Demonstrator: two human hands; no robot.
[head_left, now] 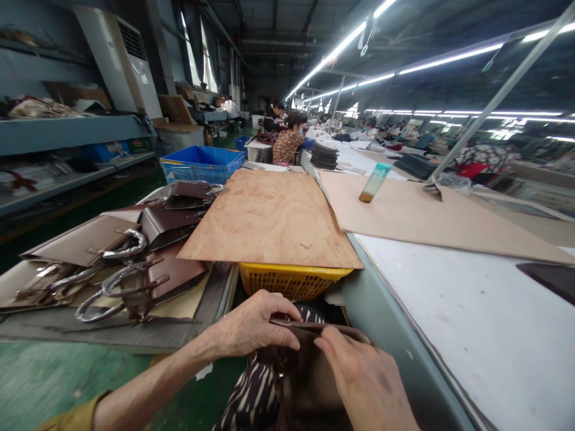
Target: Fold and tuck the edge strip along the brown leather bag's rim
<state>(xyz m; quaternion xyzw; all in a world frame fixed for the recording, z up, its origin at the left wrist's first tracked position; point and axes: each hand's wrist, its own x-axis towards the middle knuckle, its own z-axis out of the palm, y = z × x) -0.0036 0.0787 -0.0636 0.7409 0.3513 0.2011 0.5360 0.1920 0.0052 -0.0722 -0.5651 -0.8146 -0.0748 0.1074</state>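
A dark brown leather bag (pixel 314 383) rests on the person's lap, over black and white patterned cloth. My left hand (pixel 256 326) pinches the left part of its top edge between thumb and fingers. On the right part of the same edge, my right hand (pixel 366 374) is closed, its thumb side toward the opening. Something small and metallic shows on the bag below my left hand. The lower part of the bag runs out of the frame.
Handbags with wrapped handles (pixel 121 257) lie on a bench at the left. A wooden board (pixel 274 215) covers a yellow basket (pixel 291 281) ahead. A blue crate (pixel 202 164) stands beyond. At the right, a white-topped table (pixel 467 323) bears a bottle (pixel 375 182). People sit farther back.
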